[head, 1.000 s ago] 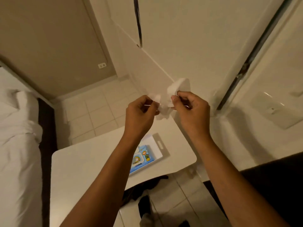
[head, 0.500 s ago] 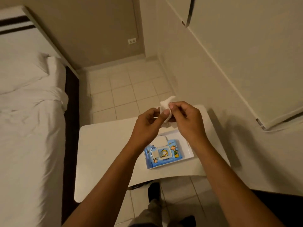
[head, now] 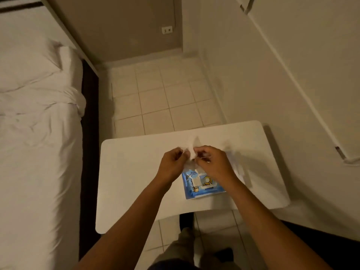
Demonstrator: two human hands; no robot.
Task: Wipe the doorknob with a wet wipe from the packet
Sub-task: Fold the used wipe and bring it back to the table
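Both hands, left hand [head: 172, 164] and right hand [head: 211, 162], have dropped low over the worktop [head: 132, 172], each grip pinching the wet wipe [head: 191, 151]. View's swung off the door; packet [head: 202, 185] directly below, doorknob out of sight.

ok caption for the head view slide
Both hands, left and right, hold a wet wipe above the blue packet on a white table.

Packet [head: 202, 184] on table [head: 132, 172], bed [head: 35, 133] left

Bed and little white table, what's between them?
Head view: only a strip of bare tiled floor separates bed from table.
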